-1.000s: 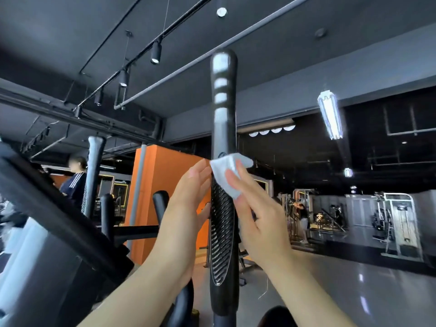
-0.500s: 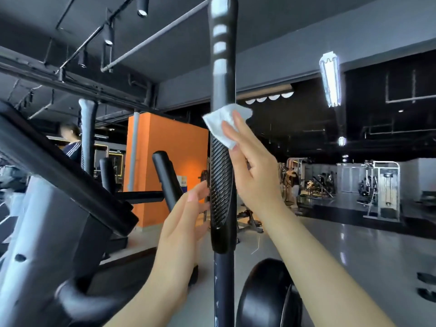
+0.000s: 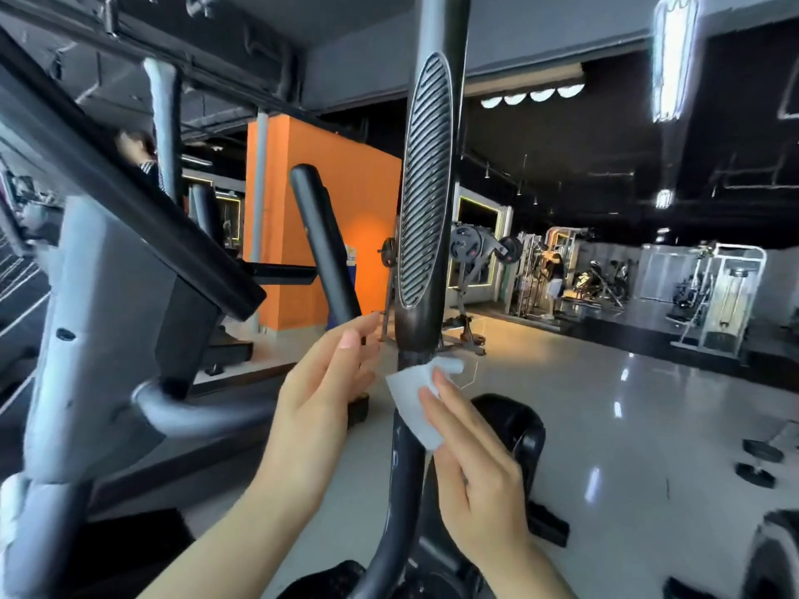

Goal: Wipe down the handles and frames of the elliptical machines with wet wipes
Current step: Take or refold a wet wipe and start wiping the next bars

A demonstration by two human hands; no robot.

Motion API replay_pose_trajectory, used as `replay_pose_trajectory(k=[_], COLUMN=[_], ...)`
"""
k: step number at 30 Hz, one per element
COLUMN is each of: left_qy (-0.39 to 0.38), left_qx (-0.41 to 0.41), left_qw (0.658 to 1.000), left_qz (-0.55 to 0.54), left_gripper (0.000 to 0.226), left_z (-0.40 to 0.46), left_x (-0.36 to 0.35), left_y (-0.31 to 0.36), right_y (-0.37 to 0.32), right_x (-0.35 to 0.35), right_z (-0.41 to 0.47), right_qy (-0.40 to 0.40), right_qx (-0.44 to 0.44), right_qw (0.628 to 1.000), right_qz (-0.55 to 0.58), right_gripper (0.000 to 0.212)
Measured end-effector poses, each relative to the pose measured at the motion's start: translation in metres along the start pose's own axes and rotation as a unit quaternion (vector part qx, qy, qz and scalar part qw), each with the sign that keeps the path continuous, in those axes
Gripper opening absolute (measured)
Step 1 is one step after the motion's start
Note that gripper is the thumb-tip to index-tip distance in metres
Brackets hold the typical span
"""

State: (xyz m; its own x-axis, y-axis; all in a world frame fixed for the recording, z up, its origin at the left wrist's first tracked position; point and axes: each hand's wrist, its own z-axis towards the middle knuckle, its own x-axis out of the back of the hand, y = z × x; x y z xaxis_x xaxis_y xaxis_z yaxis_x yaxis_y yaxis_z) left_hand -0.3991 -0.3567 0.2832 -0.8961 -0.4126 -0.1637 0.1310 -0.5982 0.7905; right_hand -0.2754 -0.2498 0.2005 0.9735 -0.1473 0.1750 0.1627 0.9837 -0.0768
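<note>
Risk: the right hand (image 3: 475,464) presses the wet wipe (image 3: 415,402) onto the bar w/ flat fingers only, no real pinch, so the wipe could slide off or bunch on the next stroke, esp. at the step just above the grip where the ribbed handle (image 3: 426,188) ends. Left hand (image 3: 320,399) hovers beside the bar, released, holding nothing.

Count, big to small: 1 handle bar in front, 2 hands, 1 wipe.

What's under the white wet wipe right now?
The white wet wipe lies on the dark metal handle post, pressed by the right hand. The post surface beneath is covered.
</note>
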Motion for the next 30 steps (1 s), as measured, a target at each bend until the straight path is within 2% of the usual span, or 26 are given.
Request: replay_pose_trajectory(k=[2, 4, 7, 9, 13, 17, 19, 21, 23, 27, 30], left_qy=[0.024, 0.019, -0.045, -0.058, 0.049, 0.120, 0.152, 0.175, 0.195, 0.225, 0.201], left_qx=[0.002, -0.007, 0.005, 0.008, 0.030, 0.034, 0.029, 0.033, 0.050, 0.092, 0.146], left_qw=[1.000, 0.999, 0.998, 0.997, 0.996, 0.987, 0.982, 0.978, 0.974, 0.967, 0.968], left_qz=[0.018, 0.041, 0.045, 0.048, 0.075, 0.099, 0.104, 0.111, 0.101, 0.076, 0.036], left_gripper=[0.022, 0.020, 0.025, 0.028, 0.043, 0.019, 0.015, 0.012, 0.008, 0.017, 0.020], left_z=[-0.013, -0.025, -0.052, -0.070, -0.090, -0.099, -0.100, -0.099, -0.097, -0.089, -0.081], left_x=[0.014, 0.027, 0.046, 0.059, 0.102, 0.145, 0.168, 0.196, 0.226, 0.307, 0.384], left_y=[-0.018, -0.023, -0.024, -0.021, -0.027, -0.029, -0.031, -0.035, -0.041, -0.054, -0.060], right_y=[-0.013, -0.042, -0.074, -0.091, -0.113, -0.135, -0.148, -0.161, -0.173, -0.203, -0.235], right_x=[0.004, 0.003, -0.011, -0.022, -0.048, -0.087, -0.110, -0.135, -0.161, -0.239, -0.312], right_z=[-0.013, -0.027, -0.023, -0.020, -0.019, -0.029, -0.032, -0.032, -0.029, -0.034, -0.041], right_qy=[0.025, 0.051, -0.007, -0.073, -0.154, -0.236, -0.266, -0.291, -0.319, -0.351, -0.342], right_qx=[-0.053, -0.082, -0.145, -0.217, -0.320, -0.386, -0.407, -0.410, -0.414, -0.428, -0.463], right_qw=[0.998, 0.992, 0.972, 0.936, 0.856, 0.789, 0.759, 0.738, 0.727, 0.725, 0.730], right_qz=[0.025, 0.080, 0.183, 0.267, 0.376, 0.416, 0.434, 0.450, 0.446, 0.410, 0.368], right_gripper=[0.037, 0.039, 0.036, 0.031, 0.031, 0.034, 0.038, 0.029, 0.022, 0.026, 0.026])
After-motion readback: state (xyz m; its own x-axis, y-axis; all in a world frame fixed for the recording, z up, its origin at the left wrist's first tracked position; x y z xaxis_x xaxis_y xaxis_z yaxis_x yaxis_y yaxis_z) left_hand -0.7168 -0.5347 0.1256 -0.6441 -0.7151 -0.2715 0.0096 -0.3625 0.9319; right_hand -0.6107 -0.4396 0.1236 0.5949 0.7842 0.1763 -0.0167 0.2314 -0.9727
